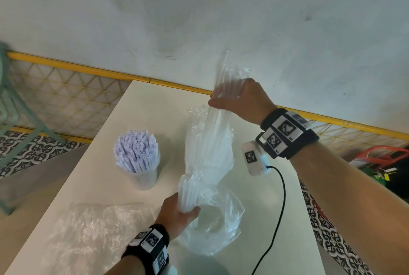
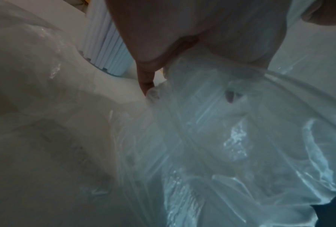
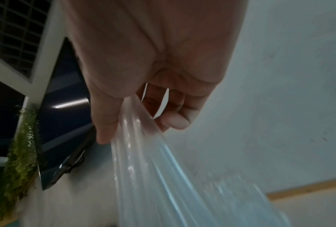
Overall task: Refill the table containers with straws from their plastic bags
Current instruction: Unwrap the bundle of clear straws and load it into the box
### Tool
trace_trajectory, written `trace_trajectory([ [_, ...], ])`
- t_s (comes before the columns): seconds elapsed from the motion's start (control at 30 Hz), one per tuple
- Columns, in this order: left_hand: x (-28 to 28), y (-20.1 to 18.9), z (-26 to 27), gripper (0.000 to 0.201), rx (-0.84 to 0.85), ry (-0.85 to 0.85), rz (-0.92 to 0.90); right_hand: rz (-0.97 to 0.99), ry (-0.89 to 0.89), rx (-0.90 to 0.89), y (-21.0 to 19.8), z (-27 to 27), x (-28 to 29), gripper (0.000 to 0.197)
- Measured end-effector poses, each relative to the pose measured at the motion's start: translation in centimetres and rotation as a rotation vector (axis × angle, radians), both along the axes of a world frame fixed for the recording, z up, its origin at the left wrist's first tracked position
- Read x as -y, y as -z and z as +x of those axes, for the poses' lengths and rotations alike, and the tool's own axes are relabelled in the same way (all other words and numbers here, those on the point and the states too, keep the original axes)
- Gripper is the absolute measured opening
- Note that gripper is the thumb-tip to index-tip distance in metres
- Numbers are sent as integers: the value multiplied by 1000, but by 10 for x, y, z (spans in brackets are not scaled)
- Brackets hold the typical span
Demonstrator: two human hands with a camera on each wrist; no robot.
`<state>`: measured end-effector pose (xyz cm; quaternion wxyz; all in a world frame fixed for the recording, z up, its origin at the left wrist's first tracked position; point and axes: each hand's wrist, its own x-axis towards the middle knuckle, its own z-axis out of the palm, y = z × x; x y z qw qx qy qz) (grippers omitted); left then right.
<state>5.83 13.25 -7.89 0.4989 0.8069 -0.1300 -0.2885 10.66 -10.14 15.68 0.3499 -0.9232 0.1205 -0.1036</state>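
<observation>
A clear plastic bag with clear straws inside stands stretched upright over the white table. My left hand grips the lower end of the straw bundle through the plastic. My right hand holds the gathered top of the bag, raised above the table. In the right wrist view the fingers curl round the bunched bag. The left wrist view has my left hand closed on the crinkled bag. A clear container packed with white straws stands to the left of the bag.
A crumpled plastic bag lies flat at the table's near left. A black cable runs across the table's right side. A yellow rail and a wall lie behind, with a teal chair at far left.
</observation>
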Motion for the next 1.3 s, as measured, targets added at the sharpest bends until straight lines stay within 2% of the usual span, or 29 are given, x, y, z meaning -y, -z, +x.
trace_trajectory([
  [0.1,0,1,0,21,5,2,-9,65,-7,34,16,-8,-4,23],
  [0.2,0,1,1,21,6,3,-13,102,-15,14,42,-17,-11,22],
  [0.27,0,2,1,22,7,10,-8,54,-7,-52,62,-24,-16,34],
  [0.4,0,5,2,24,7,16,-3,-61,-27,-243,85,-37,-22,75],
  [0.5,-1,7,3,29,-4,7,-2,-70,-155,-243,77,-41,-18,79],
  [0.57,-1,7,2,27,-10,8,-4,-66,-197,-219,69,-40,-10,82],
  [0.73,0,2,1,21,19,23,0,19,-172,36,51,-37,-9,110],
  [0.83,0,2,1,20,20,23,-7,-140,-278,96,51,-32,-25,100],
  [0.93,0,3,1,23,19,11,-3,-460,-389,90,68,-28,-36,68],
  [1.0,0,2,1,25,17,6,4,-517,-387,91,85,-28,-38,45],
  [1.07,-1,2,0,25,5,5,7,-510,-332,169,98,-33,-34,32],
  [1.13,-1,3,0,25,0,7,11,-557,-271,303,108,-38,-27,30],
  [1.2,-1,3,0,25,-2,6,11,-598,-241,344,114,-46,-24,33],
  [1.3,-1,3,0,24,8,6,15,-666,-271,155,128,-59,-28,46],
])
